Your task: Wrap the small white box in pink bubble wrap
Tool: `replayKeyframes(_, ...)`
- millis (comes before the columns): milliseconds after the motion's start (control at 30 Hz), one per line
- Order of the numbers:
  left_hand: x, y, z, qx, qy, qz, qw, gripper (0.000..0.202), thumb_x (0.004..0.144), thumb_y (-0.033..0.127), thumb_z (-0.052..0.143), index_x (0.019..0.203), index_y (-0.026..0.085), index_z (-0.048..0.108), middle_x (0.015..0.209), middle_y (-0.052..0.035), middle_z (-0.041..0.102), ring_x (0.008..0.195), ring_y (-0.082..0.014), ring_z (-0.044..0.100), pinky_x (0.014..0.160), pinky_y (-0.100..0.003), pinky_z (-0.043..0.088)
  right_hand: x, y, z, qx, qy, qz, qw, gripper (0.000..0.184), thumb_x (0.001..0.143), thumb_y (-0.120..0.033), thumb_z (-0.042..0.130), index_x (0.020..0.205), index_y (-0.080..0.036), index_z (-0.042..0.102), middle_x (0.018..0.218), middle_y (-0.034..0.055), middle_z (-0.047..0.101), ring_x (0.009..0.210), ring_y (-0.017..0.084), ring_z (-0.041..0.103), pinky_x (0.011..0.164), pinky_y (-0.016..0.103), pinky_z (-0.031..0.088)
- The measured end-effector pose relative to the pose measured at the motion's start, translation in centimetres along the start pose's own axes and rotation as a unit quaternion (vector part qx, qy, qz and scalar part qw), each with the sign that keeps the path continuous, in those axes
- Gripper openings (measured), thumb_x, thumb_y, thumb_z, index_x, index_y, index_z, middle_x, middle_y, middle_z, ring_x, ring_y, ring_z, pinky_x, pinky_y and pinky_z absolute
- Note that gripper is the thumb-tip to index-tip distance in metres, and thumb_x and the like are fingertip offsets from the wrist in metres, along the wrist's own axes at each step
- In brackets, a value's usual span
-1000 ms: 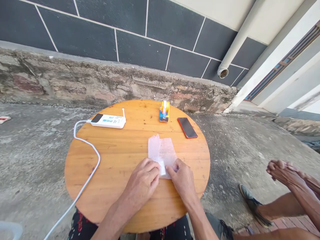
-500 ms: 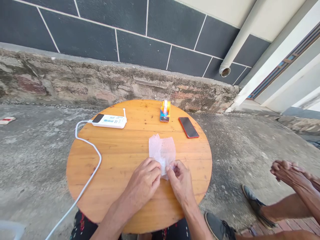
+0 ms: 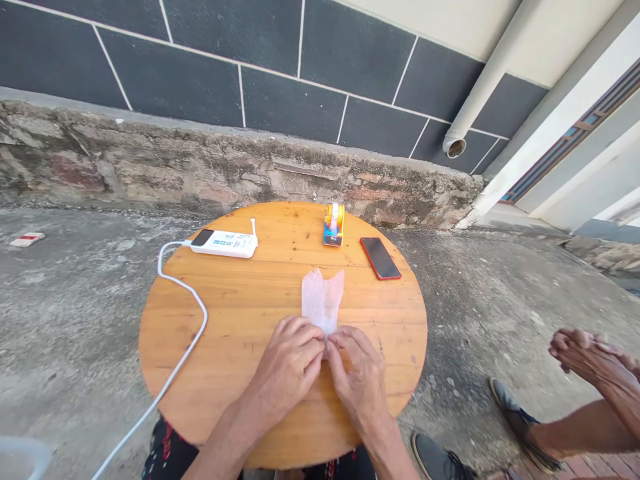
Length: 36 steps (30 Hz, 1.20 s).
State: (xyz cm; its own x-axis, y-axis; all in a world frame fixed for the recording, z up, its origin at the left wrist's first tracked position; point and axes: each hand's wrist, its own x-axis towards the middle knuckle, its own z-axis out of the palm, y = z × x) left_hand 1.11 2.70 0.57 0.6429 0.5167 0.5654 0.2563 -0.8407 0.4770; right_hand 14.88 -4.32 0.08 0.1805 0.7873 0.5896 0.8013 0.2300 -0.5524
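A small sheet of translucent, pinkish-white bubble wrap (image 3: 323, 297) lies on the round wooden table (image 3: 225, 373), its far end spread in two flaps. My left hand (image 3: 295, 353) has its fingers curled over the near left part of the sheet. From the right, my right hand (image 3: 357, 367) pinches the near right edge between thumb and fingers. The fingertips of both hands almost meet over the sheet's near end. Whatever may be inside the wrap there is hidden by my fingers.
A yellow and blue tape dispenser (image 3: 334, 225) stands at the table's far side. Right of it lies a red-edged phone (image 3: 381, 258). At the left is a white device (image 3: 225, 243) with a white cable (image 3: 197, 307). Another person's clasped hands (image 3: 580, 350) are at right.
My right hand has moved left toward my left hand, folding the right side of the bubble wrap inward, so the sheet looks narrower. My left hand has hardly moved.
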Motion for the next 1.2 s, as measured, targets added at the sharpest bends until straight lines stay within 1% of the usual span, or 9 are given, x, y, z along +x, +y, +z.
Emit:
replayKeyframes(167, -0.1, -0.3, -0.1, -0.033, -0.008, 0.002, 0.999, 0.020, 0.086, 0.004, 0.047, 0.074, 0.016, 0.058, 0.088, -0.0039, 0.064, 0.088, -0.0188, 0.053, 0.077, -0.034, 0.046, -0.2, 0.4, 0.3, -0.030, 0.014, -0.053, 0.998, 0.020, 0.087, -0.009, 0.054, 0.099, -0.018, 0.066, 0.095, 0.0080, 0.066, 0.087, 0.018, 0.062, 0.077, 0.033, 0.053)
replayKeyframes(367, -0.2, -0.6, 0.0, -0.045, -0.009, 0.007, 0.999, 0.021, 0.085, 0.002, 0.046, 0.073, 0.016, 0.057, 0.089, -0.0047, 0.063, 0.087, -0.0177, 0.054, 0.075, -0.030, 0.048, -0.5, 0.8, 0.5, -0.009, 0.021, -0.097, 0.995, 0.026, 0.086, -0.004, 0.053, 0.104, -0.019, 0.065, 0.097, 0.0081, 0.067, 0.088, 0.018, 0.063, 0.075, 0.033, 0.054)
replayKeyframes(567, -0.4, -0.5, 0.0, -0.021, -0.002, -0.016, 1.000, 0.022, 0.084, 0.003, 0.045, 0.077, 0.016, 0.061, 0.103, -0.0077, 0.060, 0.092, -0.0184, 0.056, 0.078, -0.032, 0.049, -1.0, 0.9, 0.3, 0.002, 0.008, -0.101, 0.995, 0.030, 0.086, -0.002, 0.052, 0.109, -0.018, 0.063, 0.102, 0.0095, 0.066, 0.093, 0.019, 0.062, 0.078, 0.034, 0.054)
replayKeyframes(700, -0.1, -0.6, 0.0, -0.030, -0.008, -0.017, 0.999, 0.023, 0.082, 0.002, 0.046, 0.076, 0.017, 0.061, 0.097, -0.0060, 0.062, 0.091, -0.0185, 0.055, 0.078, -0.032, 0.049, -1.1, 0.8, 0.3, 0.008, 0.010, -0.091, 0.996, 0.031, 0.087, -0.002, 0.049, 0.110, -0.019, 0.063, 0.102, 0.0088, 0.067, 0.095, 0.018, 0.062, 0.080, 0.034, 0.054)
replayKeyframes(900, 0.1, -0.6, 0.0, -0.059, -0.016, -0.020, 0.998, 0.023, 0.081, 0.000, 0.046, 0.073, 0.018, 0.058, 0.093, -0.0044, 0.064, 0.090, -0.0175, 0.055, 0.077, -0.030, 0.048, -1.2, 0.7, 0.3, -0.010, -0.025, -0.094, 0.995, 0.035, 0.088, -0.003, 0.045, 0.114, -0.021, 0.059, 0.103, 0.0074, 0.067, 0.096, 0.020, 0.060, 0.081, 0.037, 0.051)
replayKeyframes(967, 0.1, -0.5, -0.1, -0.070, -0.019, -0.032, 0.997, 0.021, 0.081, 0.001, 0.047, 0.076, 0.018, 0.058, 0.094, -0.0040, 0.064, 0.091, -0.0175, 0.055, 0.079, -0.030, 0.047, -1.2, 0.5, 0.1, -0.018, -0.049, -0.087, 0.995, 0.034, 0.088, -0.004, 0.045, 0.115, -0.021, 0.057, 0.103, 0.0067, 0.067, 0.094, 0.021, 0.060, 0.081, 0.038, 0.049)
replayKeyframes(1033, 0.0, -0.4, -0.2, -0.080, -0.024, -0.051, 0.995, 0.020, 0.081, 0.001, 0.047, 0.079, 0.019, 0.057, 0.093, -0.0034, 0.063, 0.092, -0.0176, 0.055, 0.080, -0.031, 0.047, -1.2, 0.3, -0.2, -0.022, -0.069, -0.067, 0.995, 0.037, 0.088, -0.006, 0.046, 0.121, -0.021, 0.052, 0.104, 0.0069, 0.067, 0.093, 0.022, 0.058, 0.079, 0.040, 0.047)
replayKeyframes(1133, -0.1, -0.3, -0.4, -0.087, -0.035, -0.083, 0.992, 0.021, 0.080, 0.001, 0.047, 0.086, 0.020, 0.056, 0.092, -0.0023, 0.062, 0.092, -0.0179, 0.054, 0.081, -0.031, 0.046, -1.2, 0.1, -0.6, -0.013, -0.076, -0.049, 0.996, 0.048, 0.089, -0.008, 0.044, 0.135, -0.020, 0.037, 0.109, 0.0080, 0.066, 0.092, 0.023, 0.057, 0.079, 0.041, 0.045)
replayKeyframes(1200, -0.1, -0.2, -0.4, -0.088, -0.037, -0.097, 0.991, 0.025, 0.079, 0.001, 0.047, 0.091, 0.020, 0.055, 0.093, -0.0022, 0.061, 0.092, -0.0181, 0.054, 0.082, -0.032, 0.045, -1.3, 0.2, -0.7, -0.007, -0.076, -0.052, 0.996, 0.052, 0.091, -0.007, 0.039, 0.140, -0.020, 0.030, 0.109, 0.0074, 0.066, 0.091, 0.022, 0.057, 0.079, 0.041, 0.044)
